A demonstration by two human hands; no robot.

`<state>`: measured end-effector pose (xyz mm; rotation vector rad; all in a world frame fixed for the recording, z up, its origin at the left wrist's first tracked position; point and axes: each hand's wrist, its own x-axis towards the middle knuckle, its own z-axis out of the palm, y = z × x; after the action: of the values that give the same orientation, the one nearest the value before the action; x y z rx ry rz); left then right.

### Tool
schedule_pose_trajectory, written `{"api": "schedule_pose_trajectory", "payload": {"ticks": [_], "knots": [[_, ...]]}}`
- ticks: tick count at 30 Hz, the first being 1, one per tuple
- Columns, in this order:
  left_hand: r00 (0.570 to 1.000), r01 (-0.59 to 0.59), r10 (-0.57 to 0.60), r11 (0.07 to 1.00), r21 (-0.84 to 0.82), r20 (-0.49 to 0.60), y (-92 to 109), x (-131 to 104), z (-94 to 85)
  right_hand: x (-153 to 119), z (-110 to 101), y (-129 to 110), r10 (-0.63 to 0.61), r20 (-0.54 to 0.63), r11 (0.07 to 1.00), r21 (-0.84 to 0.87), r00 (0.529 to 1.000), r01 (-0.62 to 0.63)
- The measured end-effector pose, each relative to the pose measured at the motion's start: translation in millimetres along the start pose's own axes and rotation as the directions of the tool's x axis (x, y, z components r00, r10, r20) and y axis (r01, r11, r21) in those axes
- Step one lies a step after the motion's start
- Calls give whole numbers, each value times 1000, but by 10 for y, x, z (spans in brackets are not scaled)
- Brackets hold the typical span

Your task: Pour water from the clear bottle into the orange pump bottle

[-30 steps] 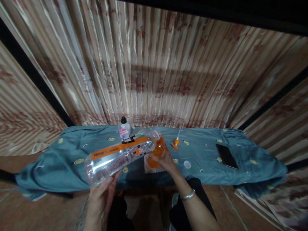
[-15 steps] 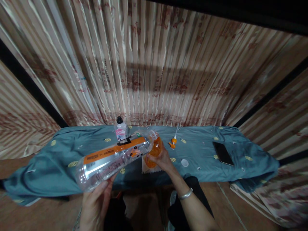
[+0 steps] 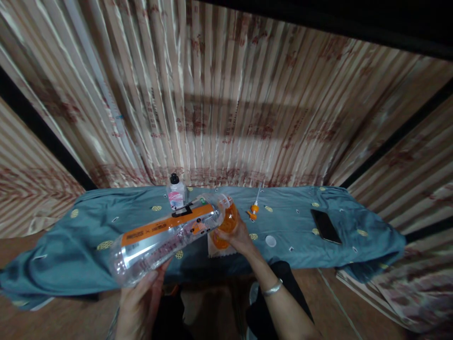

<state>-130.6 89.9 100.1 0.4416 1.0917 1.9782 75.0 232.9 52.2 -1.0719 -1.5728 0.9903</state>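
A large clear plastic bottle (image 3: 168,238) with an orange and silver label lies tilted in my left hand (image 3: 145,288), which grips it from below near its base. Its neck points right and slightly up, at the mouth of an orange see-through bottle (image 3: 229,217). My right hand (image 3: 238,236) is wrapped round that orange bottle. Whether liquid runs between the two mouths I cannot tell. Under the orange bottle a pale cloth or packet (image 3: 214,250) shows in part. An orange pump head (image 3: 254,210) with a clear tube lies just beyond my right hand.
A small clear bottle (image 3: 176,193) with a black cap and pink label stands behind the big bottle. On the right lie a white round cap (image 3: 271,241) and a dark phone (image 3: 325,226). A blue-green patterned cloth (image 3: 375,245) covers the surface; striped curtains (image 3: 226,94) hang behind.
Both hands and the two bottles keep nearly the same pose. The whole view has shifted slightly.
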Motion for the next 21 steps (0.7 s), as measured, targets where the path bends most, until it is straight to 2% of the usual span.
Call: {"api": "schedule_pose_trajectory", "payload": {"ticks": [10, 13, 17, 21], "knots": [[996, 84, -81, 995, 59, -49, 59, -78, 71, -2, -8, -13, 22, 20, 999, 30, 1000, -23], [985, 136, -124, 986, 101, -118, 59, -102, 18, 0, -13, -41, 45, 21, 999, 22, 999, -46], [963, 188, -150, 969, 160, -223, 74, -142, -17, 5, -12, -69, 10, 19, 1000, 17, 1000, -10], [976, 157, -132, 977, 143, -172, 100, -159, 4, 9, -1, -34, 19, 35, 998, 53, 999, -21]]}}
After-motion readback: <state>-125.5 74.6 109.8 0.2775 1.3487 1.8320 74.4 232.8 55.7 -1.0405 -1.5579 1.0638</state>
